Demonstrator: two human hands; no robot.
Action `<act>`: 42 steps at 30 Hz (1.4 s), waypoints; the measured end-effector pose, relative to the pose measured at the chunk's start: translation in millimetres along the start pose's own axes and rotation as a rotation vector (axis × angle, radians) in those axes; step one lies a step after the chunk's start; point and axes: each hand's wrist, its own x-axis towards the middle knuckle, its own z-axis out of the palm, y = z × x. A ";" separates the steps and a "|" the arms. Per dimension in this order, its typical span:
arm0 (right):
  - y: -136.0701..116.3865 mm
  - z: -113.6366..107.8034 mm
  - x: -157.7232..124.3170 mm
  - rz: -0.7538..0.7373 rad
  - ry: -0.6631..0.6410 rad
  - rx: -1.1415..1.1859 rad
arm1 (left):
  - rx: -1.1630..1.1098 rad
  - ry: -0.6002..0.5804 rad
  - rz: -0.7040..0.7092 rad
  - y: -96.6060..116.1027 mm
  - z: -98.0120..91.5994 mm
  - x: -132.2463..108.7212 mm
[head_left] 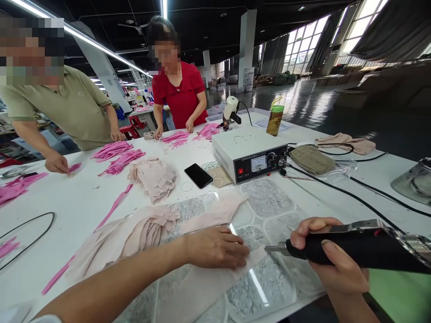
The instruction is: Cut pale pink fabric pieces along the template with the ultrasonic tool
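Left hand point(218, 249), flat with fingers together, pins the cloth point(198, 289) on the mat point(274, 199); right hand point(336, 260) wraps the tool point(363, 251), tip at the cloth's end; cloth probably light and limp, best pressed near its edge

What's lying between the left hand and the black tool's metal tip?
In the head view, the end of a pale fabric strip; the left hand rests on it, and the metal tip of the black tool is at its edge.
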 end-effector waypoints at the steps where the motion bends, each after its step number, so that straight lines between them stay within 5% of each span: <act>1: 0.5 -1.0 -0.7 0.001 0.001 0.001 | -0.008 -0.004 0.008 -0.8 -0.9 0.5; 9: -0.5 -3.2 -0.8 0.016 -0.020 0.013 | -0.080 -0.071 0.037 -6.1 -2.4 5.5; 23: -2.5 -0.3 0.1 0.015 -0.007 -0.011 | -0.063 -0.003 0.116 -11.5 1.4 5.9; 35: -7.5 6.1 6.4 0.072 0.056 -0.017 | -0.412 -0.074 -0.063 -17.6 6.5 12.2; 42: -7.5 3.9 -5.6 0.067 0.049 -0.037 | -0.557 -0.021 -0.118 -16.9 7.8 10.9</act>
